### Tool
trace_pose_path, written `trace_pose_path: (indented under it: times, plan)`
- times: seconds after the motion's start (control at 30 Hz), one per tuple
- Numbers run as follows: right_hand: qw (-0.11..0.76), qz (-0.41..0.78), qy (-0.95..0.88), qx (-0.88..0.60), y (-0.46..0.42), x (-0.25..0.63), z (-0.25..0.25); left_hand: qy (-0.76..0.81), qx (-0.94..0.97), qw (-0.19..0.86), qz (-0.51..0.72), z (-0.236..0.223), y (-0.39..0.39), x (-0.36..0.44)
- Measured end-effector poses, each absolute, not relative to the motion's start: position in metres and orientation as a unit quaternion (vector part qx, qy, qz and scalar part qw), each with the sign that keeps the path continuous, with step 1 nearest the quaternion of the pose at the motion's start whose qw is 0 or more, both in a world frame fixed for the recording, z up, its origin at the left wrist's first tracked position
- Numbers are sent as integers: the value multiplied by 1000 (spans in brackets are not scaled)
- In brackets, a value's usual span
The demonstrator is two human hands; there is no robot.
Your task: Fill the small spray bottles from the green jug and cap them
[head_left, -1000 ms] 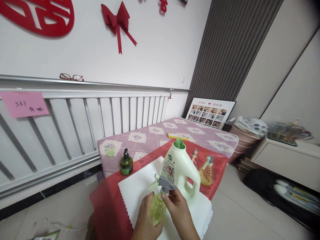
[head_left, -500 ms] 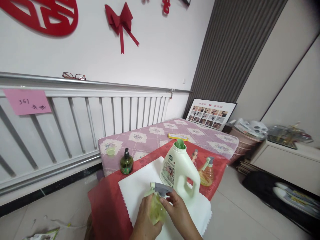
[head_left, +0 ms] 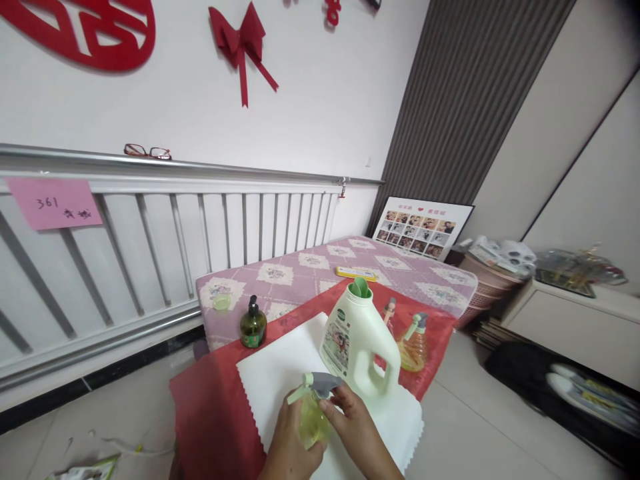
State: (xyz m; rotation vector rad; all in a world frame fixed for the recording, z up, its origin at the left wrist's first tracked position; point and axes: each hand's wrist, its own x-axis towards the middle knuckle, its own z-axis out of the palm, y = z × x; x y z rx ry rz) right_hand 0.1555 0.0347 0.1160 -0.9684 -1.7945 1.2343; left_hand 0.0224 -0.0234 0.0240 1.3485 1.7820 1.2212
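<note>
A spray bottle with yellowish liquid stands at the near part of the white scalloped cloth. My left hand is wrapped round its body. The fingers of my right hand close on the neck, just under the grey and pale green trigger head. Behind my hands rises a large pale green jug with a handle and a green spout in its uncapped mouth. To the jug's right are an amber spray bottle and another sprayer with a pinkish head, partly hidden by the jug.
A dark green pump bottle stands on the red cloth, left of the white cloth. Farther back on the patterned tablecloth lie a yellow-edged case and a pale green cap. A white radiator runs behind the table.
The trigger head has turned slightly and sits a little lower, its nozzle end shifted. My right fingers have moved slightly with it; my left hand keeps its hold on the bottle.
</note>
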Motion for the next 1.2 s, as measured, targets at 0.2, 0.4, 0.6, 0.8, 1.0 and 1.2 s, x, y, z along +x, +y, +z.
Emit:
trace_pose_path:
  times: [0.2, 0.4, 0.6, 0.8, 1.0, 1.2]
  plan:
    - [336, 462, -726, -383, 31, 155, 125, 666, 503, 338, 434, 16, -24, 17]
    - [346, 455, -730, -375, 28, 153, 129, 654, 530, 326, 430, 12, -22, 15]
    - [336, 462, -733, -368, 25, 151, 135, 655, 507, 296, 475, 20, -27, 21]
    - [358, 449, -706, -415, 22, 142, 133, 649, 517, 277, 484, 25, -29, 23]
    - [350, 447, -684, -459, 15, 136, 138, 640, 509, 264, 511, 21, -30, 24]
    - [343, 431, -691, -468, 14, 137, 142, 638, 520, 311, 476, 22, -35, 14]
